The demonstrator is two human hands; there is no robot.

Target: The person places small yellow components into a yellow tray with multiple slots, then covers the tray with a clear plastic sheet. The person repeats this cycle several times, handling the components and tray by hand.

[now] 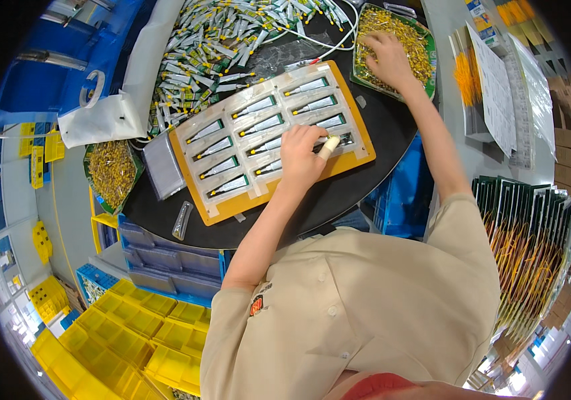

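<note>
My left hand is bent over a pale plastic tray on an orange-yellow board. Its fingers are drawn together at the lower right slot, and a pale sleeve covers one fingertip. What they pinch, if anything, is hidden. Small white-and-green tubes with yellow tips lie one to a slot, some partly under this hand. My right hand reaches into a green-rimmed container of small yellow and clear pieces. Its fingers are apart, with the tips among the pieces.
Loose tubes heap at the back of the black table. A second container of yellow pieces stands at the left. A clear plastic stack lies beside the board. Yellow bins are at lower left, hanging packs at right.
</note>
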